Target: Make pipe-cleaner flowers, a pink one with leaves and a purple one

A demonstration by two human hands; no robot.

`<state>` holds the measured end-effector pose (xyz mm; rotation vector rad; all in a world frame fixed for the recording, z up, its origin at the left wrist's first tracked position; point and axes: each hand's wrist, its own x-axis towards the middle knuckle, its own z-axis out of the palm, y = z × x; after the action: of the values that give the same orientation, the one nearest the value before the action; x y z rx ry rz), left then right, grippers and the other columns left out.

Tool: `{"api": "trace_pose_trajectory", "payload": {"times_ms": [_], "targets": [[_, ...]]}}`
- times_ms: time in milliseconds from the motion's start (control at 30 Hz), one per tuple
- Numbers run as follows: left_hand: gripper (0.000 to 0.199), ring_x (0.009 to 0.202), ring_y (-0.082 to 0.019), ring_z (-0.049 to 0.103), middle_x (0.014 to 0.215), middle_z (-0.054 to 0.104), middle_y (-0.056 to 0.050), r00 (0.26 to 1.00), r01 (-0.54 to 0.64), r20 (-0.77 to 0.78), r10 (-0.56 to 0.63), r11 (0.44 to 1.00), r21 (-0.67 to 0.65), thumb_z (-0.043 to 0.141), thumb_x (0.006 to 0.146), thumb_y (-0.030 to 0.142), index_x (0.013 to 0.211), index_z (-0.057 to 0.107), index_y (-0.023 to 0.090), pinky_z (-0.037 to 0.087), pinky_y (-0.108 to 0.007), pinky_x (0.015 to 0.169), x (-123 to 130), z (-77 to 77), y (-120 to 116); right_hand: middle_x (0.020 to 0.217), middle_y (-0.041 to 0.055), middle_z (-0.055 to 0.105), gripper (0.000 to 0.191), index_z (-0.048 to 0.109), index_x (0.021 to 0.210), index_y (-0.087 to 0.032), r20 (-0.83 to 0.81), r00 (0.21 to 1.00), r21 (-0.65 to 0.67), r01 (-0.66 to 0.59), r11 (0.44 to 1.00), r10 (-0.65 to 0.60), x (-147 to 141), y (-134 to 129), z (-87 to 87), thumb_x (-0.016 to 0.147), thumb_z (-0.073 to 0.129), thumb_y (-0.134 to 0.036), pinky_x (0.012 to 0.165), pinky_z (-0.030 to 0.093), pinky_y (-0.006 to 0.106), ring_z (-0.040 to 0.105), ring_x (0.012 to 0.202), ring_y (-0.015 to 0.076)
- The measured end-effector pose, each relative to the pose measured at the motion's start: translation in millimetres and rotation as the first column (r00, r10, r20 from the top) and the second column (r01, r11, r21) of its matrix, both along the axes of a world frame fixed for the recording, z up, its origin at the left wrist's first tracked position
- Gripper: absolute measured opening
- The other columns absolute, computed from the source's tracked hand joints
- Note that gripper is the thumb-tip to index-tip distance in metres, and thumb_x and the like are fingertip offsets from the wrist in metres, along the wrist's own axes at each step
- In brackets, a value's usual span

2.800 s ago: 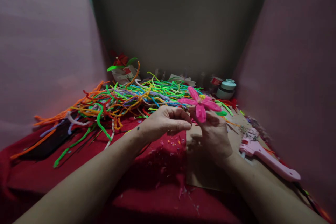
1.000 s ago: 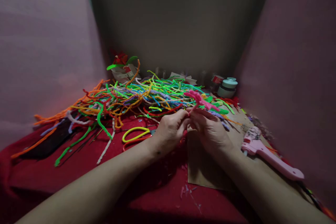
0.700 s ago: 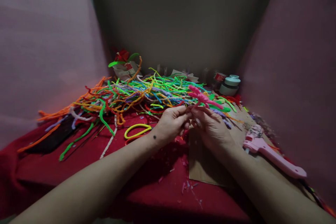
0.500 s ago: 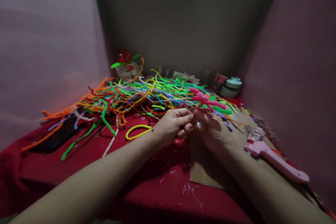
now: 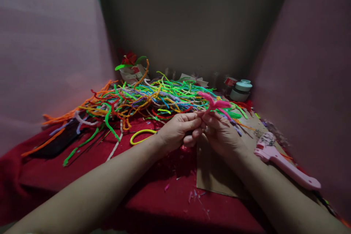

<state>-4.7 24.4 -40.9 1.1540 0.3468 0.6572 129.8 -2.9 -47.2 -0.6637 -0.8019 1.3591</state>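
Observation:
A pink pipe-cleaner flower (image 5: 214, 104) with several fuzzy petals stands up above my fingertips, in front of the colourful pile. My right hand (image 5: 222, 133) pinches it low down between thumb and fingers. Beside it, my left hand (image 5: 181, 128) is closed, its thumb and forefinger pressed together at the lower end of the pink piece. The fingertips of both hands almost meet, and they hide the flower's base. Behind the petals lies a large heap of loose pipe cleaners (image 5: 164, 95) in many colours.
A pink glue gun (image 5: 286, 166) lies at right, near a cardboard sheet (image 5: 216, 179). A jar with a pale lid (image 5: 241, 89) stands at the back. The red cloth (image 5: 153, 197) carries pink scraps; a yellow loop (image 5: 141, 137) and dark flat object (image 5: 56, 144) lie left.
The pink flower has turned in my fingers, so its petals now point differently and fewer spread to the right. Both hands stay nearly in place.

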Motion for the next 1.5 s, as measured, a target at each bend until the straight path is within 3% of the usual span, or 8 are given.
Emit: {"api": "trace_pose_trajectory", "payload": {"times_ms": [100,233,333,400,633,1033,1267,1500], "targets": [[0.017,0.039,-0.004,0.043,0.057,0.054,0.004,0.967,-0.192,-0.12,0.224,0.953,0.235,0.061,0.082,0.031,0.082,0.061,0.014,0.033,-0.016,0.039,3.3,0.7,-4.7,0.059,-0.0027,0.063,0.021,0.069,0.063,-0.022,-0.038,0.999,-0.021,0.031,0.999,-0.032,-2.8,2.8,-3.5,0.048,0.083,-0.026,0.051,0.041,0.028,0.052,0.053,0.0127],[0.014,0.044,-0.005,0.042,0.054,0.052,0.005,0.854,-0.36,-0.135,0.502,0.759,0.542,0.062,0.078,0.024,0.088,0.067,0.015,0.035,-0.017,0.045,5.2,-4.5,-7.6,0.071,0.0006,0.068,0.019,0.066,0.064,-0.022,-0.015,0.998,0.016,0.054,0.998,-0.054,-6.8,6.0,-7.8,0.052,0.079,-0.026,0.054,0.041,0.029,0.058,0.065,0.0172],[0.014,0.046,-0.006,0.04,0.053,0.049,0.006,0.782,-0.414,-0.088,0.617,0.62,0.667,0.059,0.079,0.024,0.083,0.069,0.016,0.034,-0.018,0.048,4.1,-10.5,-4.4,0.068,-0.0015,0.066,0.017,0.065,0.064,-0.022,0.016,0.998,0.02,0.054,0.998,-0.054,-9.3,7.1,-8.9,0.055,0.078,-0.027,0.051,0.037,0.026,0.054,0.06,0.014],[0.015,0.046,-0.006,0.039,0.051,0.047,0.006,0.765,-0.427,-0.084,0.639,0.6,0.676,0.059,0.08,0.027,0.08,0.069,0.016,0.033,-0.018,0.048,3.0,-12.9,-1.4,0.066,-0.0031,0.065,0.017,0.063,0.062,-0.022,0.013,0.997,0.008,0.075,0.997,-0.076,-10.7,7.7,-9.2,0.055,0.078,-0.026,0.051,0.035,0.025,0.052,0.059,0.0127],[0.021,0.049,-0.006,0.037,0.054,0.049,0.004,0.766,-0.475,-0.134,0.629,0.694,0.542,0.067,0.074,0.034,0.074,0.069,0.014,0.03,-0.018,0.048,1.7,-8.7,3.0,0.067,-0.0028,0.064,0.02,0.064,0.065,-0.022,-0.043,0.996,-0.006,0.083,0.997,-0.083,-12.6,10.7,-11.7,0.055,0.08,-0.03,0.053,0.036,0.025,0.052,0.063,0.0138],[0.026,0.052,-0.006,0.036,0.054,0.045,0.004,0.808,-0.439,-0.117,0.578,0.722,0.536,0.062,0.077,0.035,0.062,0.06,0.014,0.029,-0.02,0.05,-0.3,6.6,-10.4,0.071,-0.0015,0.066,0.012,0.07,0.067,-0.022,0.031,0.999,0.058,0.027,0.998,-0.029,-2.2,5.8,-10.9,0.061,0.078,-0.029,0.054,0.036,0.025,0.049,0.06,0.0116],[0.027,0.039,-0.002,0.023,0.05,0.036,0.008,0.95,-0.291,-0.08,0.301,0.949,0.12,0.06,0.081,0.033,0.064,0.05,0.014,0.017,-0.018,0.041,-0.5,7.1,-10.8,0.071,0.0,0.067,0.018,0.073,0.073,-0.022,-0.013,1.0,0.063,-0.018,0.998,0.019,-3.3,4.0,-7.4,0.057,0.079,-0.025,0.061,0.042,0.029,0.053,0.065,0.0149],[0.017,0.035,0.0,0.015,0.05,0.036,0.008,0.997,-0.075,0.014,0.079,0.979,-0.189,0.054,0.086,0.024,0.074,0.054,0.013,0.02,-0.014,0.036,-1.2,9.0,-8.3,0.064,-0.0032,0.066,0.022,0.072,0.071,-0.023,-0.106,0.99,-0.023,-0.098,0.995,0.096,0.4,2.7,-5.9,0.052,0.083,-0.023,0.055,0.04,0.025,0.051,0.057,0.011]]}}
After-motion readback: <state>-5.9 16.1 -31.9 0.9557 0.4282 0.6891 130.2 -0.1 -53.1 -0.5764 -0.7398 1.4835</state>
